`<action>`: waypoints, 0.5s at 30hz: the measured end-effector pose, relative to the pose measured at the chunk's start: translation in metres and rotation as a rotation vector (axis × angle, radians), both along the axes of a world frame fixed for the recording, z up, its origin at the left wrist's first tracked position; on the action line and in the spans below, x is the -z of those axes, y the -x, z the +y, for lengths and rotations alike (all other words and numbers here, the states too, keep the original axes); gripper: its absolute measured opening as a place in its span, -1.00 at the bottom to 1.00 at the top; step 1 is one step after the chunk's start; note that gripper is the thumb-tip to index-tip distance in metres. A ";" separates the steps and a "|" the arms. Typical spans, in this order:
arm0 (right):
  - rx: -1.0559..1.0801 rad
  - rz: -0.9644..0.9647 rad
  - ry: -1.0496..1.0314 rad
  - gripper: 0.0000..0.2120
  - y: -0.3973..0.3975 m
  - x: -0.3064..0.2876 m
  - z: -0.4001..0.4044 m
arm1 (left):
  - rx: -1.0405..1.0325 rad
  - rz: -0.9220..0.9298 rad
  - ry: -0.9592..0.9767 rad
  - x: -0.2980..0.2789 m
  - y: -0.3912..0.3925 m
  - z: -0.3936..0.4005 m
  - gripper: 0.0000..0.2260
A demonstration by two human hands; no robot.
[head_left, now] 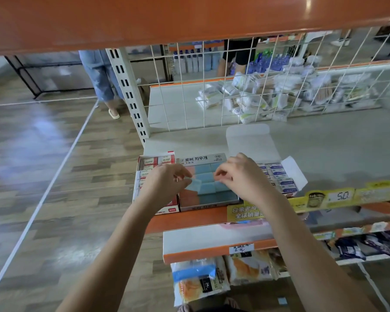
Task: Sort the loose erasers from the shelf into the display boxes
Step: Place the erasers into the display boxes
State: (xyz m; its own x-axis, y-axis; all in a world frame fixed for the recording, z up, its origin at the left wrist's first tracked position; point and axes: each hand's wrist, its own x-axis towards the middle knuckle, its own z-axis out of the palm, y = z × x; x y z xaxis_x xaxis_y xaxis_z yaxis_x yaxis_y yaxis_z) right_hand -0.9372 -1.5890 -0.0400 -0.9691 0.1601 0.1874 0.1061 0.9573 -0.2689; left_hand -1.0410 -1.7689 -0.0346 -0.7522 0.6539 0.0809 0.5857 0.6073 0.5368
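Left hand (164, 183) pinches a blue eraser (194, 183) above the middle box (208, 204); right hand (239, 174), fingers curled beside it, holding unclear; best seated flat in the open slot.

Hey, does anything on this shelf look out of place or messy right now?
Mostly tidy. One blue eraser is out of its row, held by the left hand above the middle display box. Behind the wire grid, packets lie heaped.
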 end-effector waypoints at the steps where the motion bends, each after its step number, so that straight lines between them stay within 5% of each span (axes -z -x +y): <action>1: -0.020 0.007 0.005 -0.80 0.001 0.000 -0.003 | -0.009 0.033 0.017 0.002 0.000 -0.001 -0.91; 15: -0.123 -0.080 0.029 -0.75 0.007 0.008 -0.022 | -0.002 0.271 0.154 0.009 -0.007 -0.008 -0.81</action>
